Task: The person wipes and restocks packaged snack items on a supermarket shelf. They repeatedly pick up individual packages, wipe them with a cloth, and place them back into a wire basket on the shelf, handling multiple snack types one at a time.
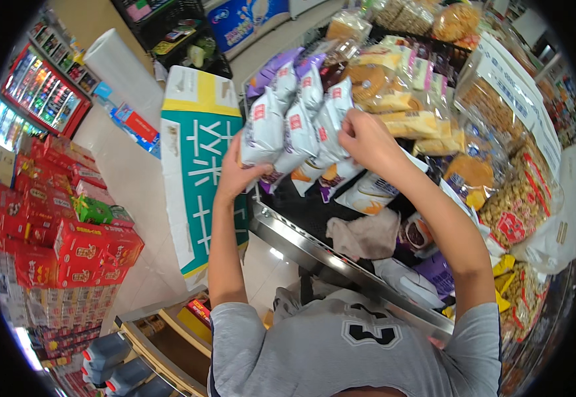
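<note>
My left hand (236, 173) holds the lower left corner of a white snack bag (263, 130), with the thumb across its bottom edge. That bag stands at the front left of several similar white bags (298, 133) in close rows. My right hand (365, 136) is at the right side of the rows, its fingers curled against a white bag (331, 126); whether they grip it is hidden. Below the rows, more white bags with orange and purple prints (370, 191) lean on the black display surface (313, 216). A crumpled pale cloth (365, 233) lies closer to my body.
A metal rail (313, 255) edges the display before me. Packaged biscuits (407, 124) and large clear bags of snacks (513, 198) fill its right side. A green cardboard sign (196, 164) stands at the left. Red boxes (89, 250) are stacked farther left, beyond the tiled floor.
</note>
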